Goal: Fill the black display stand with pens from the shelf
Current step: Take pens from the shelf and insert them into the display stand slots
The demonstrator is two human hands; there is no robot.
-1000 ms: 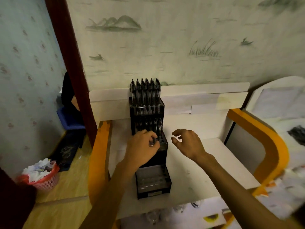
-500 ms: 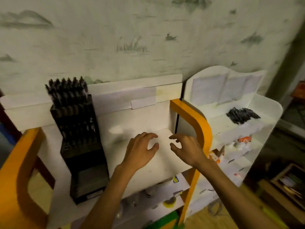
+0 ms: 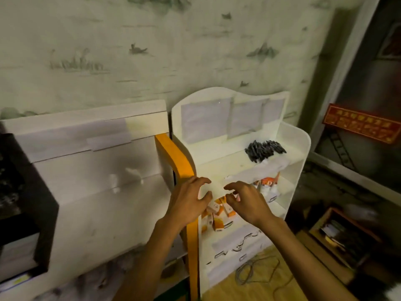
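The black display stand (image 3: pixel 23 203) shows only partly at the far left edge, blurred, on the white desk (image 3: pixel 104 213). A heap of black pens (image 3: pixel 263 149) lies on the top level of the white shelf unit (image 3: pixel 302 148) at the right. My left hand (image 3: pixel 187 200) and my right hand (image 3: pixel 247 202) hover side by side in mid-air in front of the shelf, below and left of the pens. Both hands have loosely curled fingers and hold nothing.
An orange curved desk side (image 3: pixel 175 157) stands between desk and shelf. Small orange-and-white boxes (image 3: pixel 219 213) fill the shelf's lower levels. A coil of wire (image 3: pixel 256 272) lies on the wooden floor. A box of items (image 3: pixel 338 233) sits at the lower right.
The view has swung right, from the stand toward the white shelf. My left hand left the stand, and both empty hands moved right, now in front of the shelf.
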